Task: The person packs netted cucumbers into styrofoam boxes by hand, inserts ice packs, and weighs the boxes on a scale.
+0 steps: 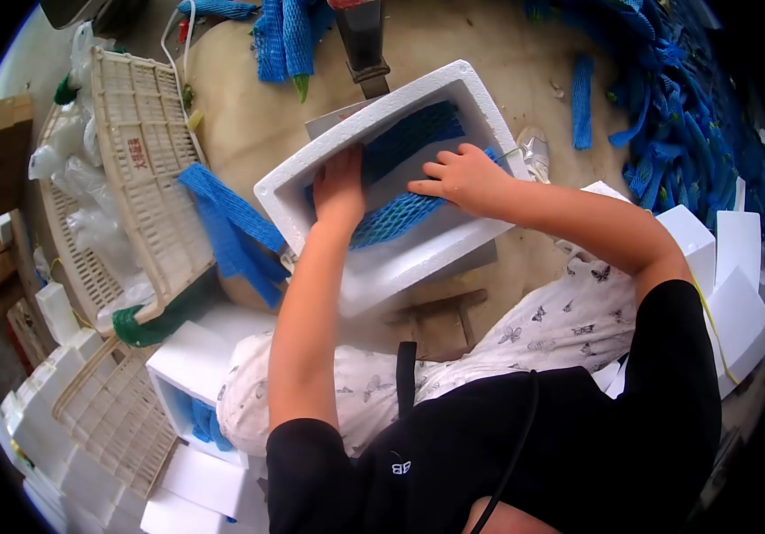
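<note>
A white foam box (374,276) stands tilted in front of me, with a few long vegetables in blue foam netting (398,216) inside. Green shows through the mesh of another netted vegetable (414,138) along the far wall. My left hand (340,189) reaches into the box's left end, its fingers stretched against the netting there; the fingertips are in shadow. Over the right end, my right hand (470,181) has its fingers apart, close above the nearer netted vegetable. Whether it touches the netting is hard to see.
A large heap of blue-netted vegetables (676,133) lies at the right, with one loose piece (582,102) beside it. Left of the box are blue net sleeves (236,236) and a cream plastic crate (146,165). More white foam boxes (191,356) stand at lower left.
</note>
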`<action>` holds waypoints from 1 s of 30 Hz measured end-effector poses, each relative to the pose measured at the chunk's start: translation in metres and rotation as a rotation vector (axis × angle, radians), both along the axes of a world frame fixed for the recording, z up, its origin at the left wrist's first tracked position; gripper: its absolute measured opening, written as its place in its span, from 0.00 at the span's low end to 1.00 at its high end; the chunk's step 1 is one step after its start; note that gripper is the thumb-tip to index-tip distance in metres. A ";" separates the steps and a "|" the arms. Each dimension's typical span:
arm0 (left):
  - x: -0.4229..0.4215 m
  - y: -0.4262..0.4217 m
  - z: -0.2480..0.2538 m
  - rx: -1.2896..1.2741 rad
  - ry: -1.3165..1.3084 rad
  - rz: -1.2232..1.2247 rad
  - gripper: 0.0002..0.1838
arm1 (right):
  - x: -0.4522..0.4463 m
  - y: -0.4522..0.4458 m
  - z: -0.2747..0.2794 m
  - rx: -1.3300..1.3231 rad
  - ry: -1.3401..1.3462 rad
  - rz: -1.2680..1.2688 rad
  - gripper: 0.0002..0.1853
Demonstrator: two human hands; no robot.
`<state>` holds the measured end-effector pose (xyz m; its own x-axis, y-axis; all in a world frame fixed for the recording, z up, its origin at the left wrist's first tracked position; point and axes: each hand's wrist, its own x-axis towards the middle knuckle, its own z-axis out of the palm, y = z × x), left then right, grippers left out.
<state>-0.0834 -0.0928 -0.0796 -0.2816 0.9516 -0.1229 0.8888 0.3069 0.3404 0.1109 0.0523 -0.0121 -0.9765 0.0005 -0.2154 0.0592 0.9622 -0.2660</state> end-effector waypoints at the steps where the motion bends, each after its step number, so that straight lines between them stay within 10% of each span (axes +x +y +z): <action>1: 0.003 0.002 -0.003 0.005 0.001 0.011 0.39 | -0.009 0.001 -0.013 0.073 0.090 -0.049 0.21; 7: 0.044 -0.008 0.040 -0.095 -0.193 0.055 0.17 | -0.014 -0.010 -0.057 -0.039 0.404 -0.350 0.17; 11: 0.038 0.000 -0.012 -0.048 -0.123 0.092 0.16 | -0.003 0.005 -0.053 -0.017 -0.339 -0.290 0.13; 13: 0.049 -0.005 -0.008 -0.037 -0.143 0.140 0.16 | -0.001 0.000 -0.096 -0.257 -0.386 -0.721 0.13; 16: 0.069 0.014 0.011 0.065 -0.259 0.302 0.17 | -0.028 0.006 -0.019 -0.043 -0.455 -0.139 0.09; 19: 0.096 0.008 0.013 -0.054 -0.586 0.498 0.21 | -0.101 -0.003 0.031 -0.404 0.174 -0.139 0.04; 21: 0.102 0.006 0.023 -0.125 -0.598 0.471 0.25 | -0.175 0.002 0.050 -0.493 0.113 -0.320 0.06; 26: 0.105 0.005 0.026 -0.091 -0.621 0.502 0.25 | -0.335 0.075 -0.081 -0.057 -0.116 -1.067 0.48; 30: 0.096 0.013 0.029 -0.130 -0.696 0.508 0.25 | -0.359 0.090 -0.169 -0.301 -0.033 -1.434 0.49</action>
